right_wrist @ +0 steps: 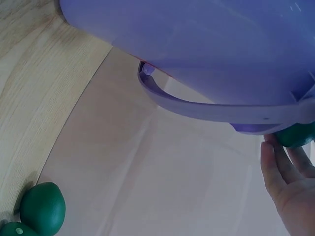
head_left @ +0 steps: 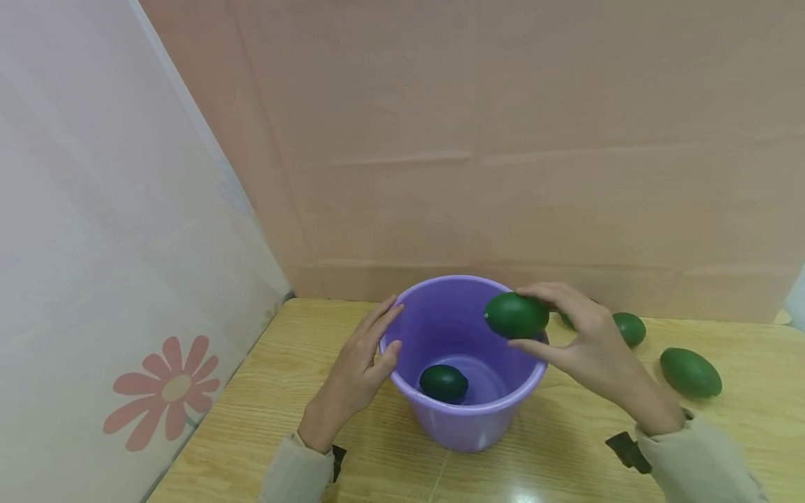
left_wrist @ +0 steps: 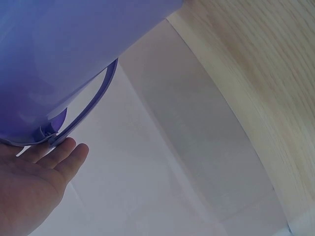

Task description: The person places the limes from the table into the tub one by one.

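A purple bucket (head_left: 465, 426) stands upright on the table, with a dark green oval fruit (head_left: 444, 383) lying on its bottom. My right hand (head_left: 585, 339) holds another green oval fruit (head_left: 517, 316) between thumb and fingers, above the bucket's right rim. In the right wrist view the bucket's edge partly hides this held fruit (right_wrist: 298, 134). My left hand (head_left: 355, 367) rests against the left rim, its fingers fairly straight. Seen from the left wrist, the fingertips (left_wrist: 74, 155) lie by the rim, near the end of the bucket's handle (left_wrist: 98, 96).
To the right on the wooden table (head_left: 755, 433) lie a green fruit (head_left: 690, 372), a second fruit (head_left: 629, 329) and a third fruit (head_left: 566, 321), mostly hidden behind my right hand. A brown-pink sheet (head_left: 503, 175) rises behind; a pale flowered sheet (head_left: 126, 244) borders the left.
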The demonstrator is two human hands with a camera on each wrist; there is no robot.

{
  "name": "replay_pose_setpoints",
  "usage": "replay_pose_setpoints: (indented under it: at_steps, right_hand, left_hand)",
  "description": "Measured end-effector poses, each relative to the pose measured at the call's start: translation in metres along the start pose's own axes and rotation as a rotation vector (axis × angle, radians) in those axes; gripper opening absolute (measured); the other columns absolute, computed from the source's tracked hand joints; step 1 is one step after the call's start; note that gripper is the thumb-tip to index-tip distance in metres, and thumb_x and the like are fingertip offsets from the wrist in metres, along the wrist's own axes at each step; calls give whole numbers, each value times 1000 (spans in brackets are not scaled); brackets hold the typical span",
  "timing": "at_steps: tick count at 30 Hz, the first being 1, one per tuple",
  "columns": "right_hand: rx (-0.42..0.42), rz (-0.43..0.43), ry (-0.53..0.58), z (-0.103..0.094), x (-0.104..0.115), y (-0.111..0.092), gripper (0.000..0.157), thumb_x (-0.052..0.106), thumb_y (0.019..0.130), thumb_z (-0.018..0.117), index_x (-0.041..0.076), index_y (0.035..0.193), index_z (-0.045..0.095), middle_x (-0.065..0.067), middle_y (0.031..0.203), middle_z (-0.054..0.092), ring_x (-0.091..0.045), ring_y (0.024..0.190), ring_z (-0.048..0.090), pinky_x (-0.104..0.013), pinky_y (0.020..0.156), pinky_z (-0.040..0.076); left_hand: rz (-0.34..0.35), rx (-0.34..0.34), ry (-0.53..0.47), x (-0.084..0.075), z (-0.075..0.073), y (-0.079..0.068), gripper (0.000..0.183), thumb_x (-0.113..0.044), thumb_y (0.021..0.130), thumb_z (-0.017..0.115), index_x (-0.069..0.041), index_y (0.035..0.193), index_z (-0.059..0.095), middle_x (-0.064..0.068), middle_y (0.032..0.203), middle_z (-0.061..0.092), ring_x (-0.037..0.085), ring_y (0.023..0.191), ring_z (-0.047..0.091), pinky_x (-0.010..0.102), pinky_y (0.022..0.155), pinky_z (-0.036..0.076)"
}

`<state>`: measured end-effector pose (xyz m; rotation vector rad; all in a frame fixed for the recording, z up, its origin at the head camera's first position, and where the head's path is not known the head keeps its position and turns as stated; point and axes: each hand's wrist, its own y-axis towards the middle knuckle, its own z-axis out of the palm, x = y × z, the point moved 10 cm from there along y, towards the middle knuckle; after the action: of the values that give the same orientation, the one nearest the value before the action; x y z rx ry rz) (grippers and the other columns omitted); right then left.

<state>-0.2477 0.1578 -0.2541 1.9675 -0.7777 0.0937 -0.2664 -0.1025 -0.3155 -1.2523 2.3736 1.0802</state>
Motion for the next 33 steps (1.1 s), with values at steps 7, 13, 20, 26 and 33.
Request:
replay_pose_setpoints:
  at_steps: [7,13,20,26,33]
  right_hand:
    - [39,-5,-17,8,3,4,78,8,57,94,15,128,64,-2,124,66,8,116,55,-6,94,44]
    - [89,-2,-43,16,3,6,75,13,59,94,17,128,64,-2,126,66,4,121,53,-6,98,41]
    - [159,23,-65,26,0,10,72,20,63,93,22,128,64,5,125,67,-7,118,60,-6,99,40]
    - [234,80,-63,35,-4,13,67,26,66,92,22,127,65,5,125,67,-17,114,64,-24,93,53]
    - [313,114,-44,43,-4,18,59,26,69,91,18,123,68,1,122,70,-24,113,67,-44,90,56]
  left_hand:
    - [-1,1,1,-1,0,0,53,-27,100,47,-13,151,42,2,162,31,27,147,36,55,113,38]
    - [-1,2,0,-2,0,0,54,-28,100,47,-13,151,42,2,162,32,28,147,36,55,112,39]
    - [2,-3,0,-2,0,0,54,-29,100,47,-13,151,42,3,162,31,29,146,37,56,111,40]
    - [2,3,2,-3,0,0,54,-28,100,47,-13,151,41,3,162,30,29,147,36,56,112,38]
    - [5,-1,2,-4,0,0,53,-29,101,46,-12,151,42,3,162,31,29,146,37,57,112,39]
